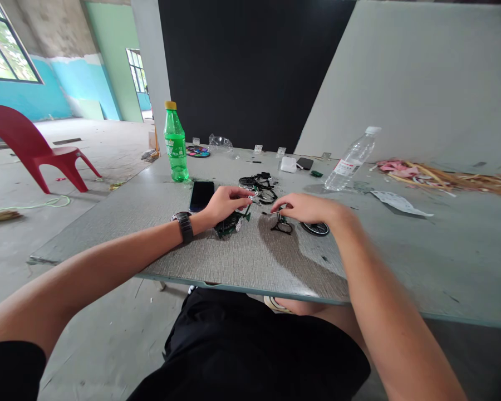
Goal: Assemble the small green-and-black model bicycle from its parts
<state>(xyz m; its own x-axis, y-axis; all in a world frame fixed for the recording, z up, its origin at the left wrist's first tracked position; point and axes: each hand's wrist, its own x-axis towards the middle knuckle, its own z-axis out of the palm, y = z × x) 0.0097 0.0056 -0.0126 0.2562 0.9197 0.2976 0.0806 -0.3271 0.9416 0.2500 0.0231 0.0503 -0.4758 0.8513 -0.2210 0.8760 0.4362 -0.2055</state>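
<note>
My left hand [227, 205] has its fingers pinched on a small silvery part at the top of a dark green frame piece, with a spoked wheel [226, 224] below the hand. My right hand [303, 207] is bent over the table, its fingertips together on something too small to make out. A black curved part [282, 227] lies just under its fingertips. Partly covered by the right hand is another small black wheel [315, 229]. Black small parts [256, 181] are grouped behind both hands.
A phone [202, 196] lies beside my left hand. A green bottle [176, 146] stands at the back left, and a clear bottle [350, 161] leans at the right. A white case [288, 164], a paper sheet [401, 204] and straw-like strips [442, 177] lie on the table [217, 262].
</note>
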